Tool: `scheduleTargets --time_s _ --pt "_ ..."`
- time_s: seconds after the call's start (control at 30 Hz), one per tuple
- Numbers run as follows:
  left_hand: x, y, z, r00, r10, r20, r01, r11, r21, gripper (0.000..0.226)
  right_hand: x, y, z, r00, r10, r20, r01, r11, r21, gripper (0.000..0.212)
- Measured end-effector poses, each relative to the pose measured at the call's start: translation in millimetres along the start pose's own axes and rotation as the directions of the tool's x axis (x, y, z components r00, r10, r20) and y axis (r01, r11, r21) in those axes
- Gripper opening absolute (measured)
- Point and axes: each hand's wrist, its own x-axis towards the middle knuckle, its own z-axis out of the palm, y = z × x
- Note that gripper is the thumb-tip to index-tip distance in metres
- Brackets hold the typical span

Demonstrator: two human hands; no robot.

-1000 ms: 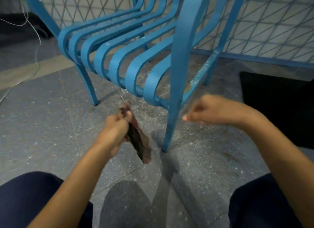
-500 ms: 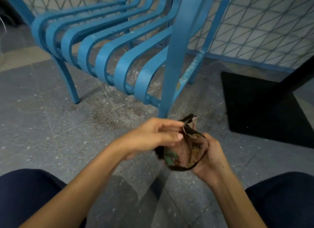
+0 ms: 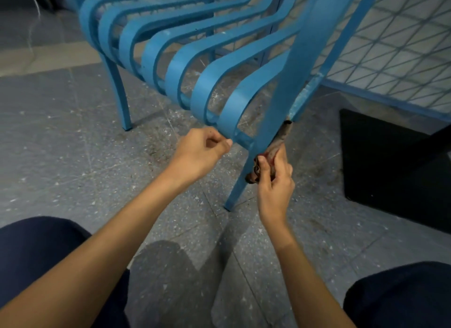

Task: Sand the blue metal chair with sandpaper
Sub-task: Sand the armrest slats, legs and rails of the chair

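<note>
The blue metal chair (image 3: 185,66) is seen standing on a grey speckled tile floor (image 3: 61,156), filling the upper middle of the view, with its curved seat slats running away toward the top left and its near front leg (image 3: 246,178) slanting down to the floor at the centre. The sandpaper (image 3: 275,149), a crumpled brown and worn sheet, is pressed against the right side of that leg, just below the point where the seat rail meets it; its upper end is seen rising behind the leg. The sandpaper is gripped by the right hand (image 3: 275,183), whose fingers are curled around the lower part of the sheet, the thumb lying on its near face. The left hand (image 3: 200,151) is held just beside the front edge of the nearest slat, its fingers drawn in loosely with thumb and forefinger pinched together; whether the slat is actually touched cannot be told, and nothing is seen held in it. Both forearms are bare, and dark blue trouser legs (image 3: 44,254) are seen at the bottom corners. To the right, a black mat (image 3: 390,169) lies on the floor, and behind the chair a wire mesh panel (image 3: 402,46) with a blue frame is set upright.
</note>
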Motion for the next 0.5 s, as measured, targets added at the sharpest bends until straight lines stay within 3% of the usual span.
scheduleTargets --time_s 0.13,0.27,0.37,0.5 --pt "0.0 -5.6 5.5 0.999 0.011 0.052 -0.012 1.0 0.018 0.02 13.0 -26.5 -18.4 1.0 0.006 -0.03 -0.003 0.992 0.125 0.049" --pt "3.4 -3.9 4.9 0.998 0.024 0.064 -0.025 0.999 0.02 0.021 27.8 -66.1 -28.9 0.983 -0.068 -0.168 0.113 0.956 0.272 0.052" --pt "4.1 -3.4 6.8 0.997 0.024 0.08 -0.025 0.999 0.019 0.019 18.6 -62.8 -21.6 0.978 -0.091 -0.189 0.122 0.979 0.161 0.051" --pt "2.4 -6.9 13.7 0.99 0.004 0.141 -0.008 1.0 0.025 0.016 0.1 -17.4 2.7 0.996 0.052 -0.078 -0.051 0.999 0.013 0.049"
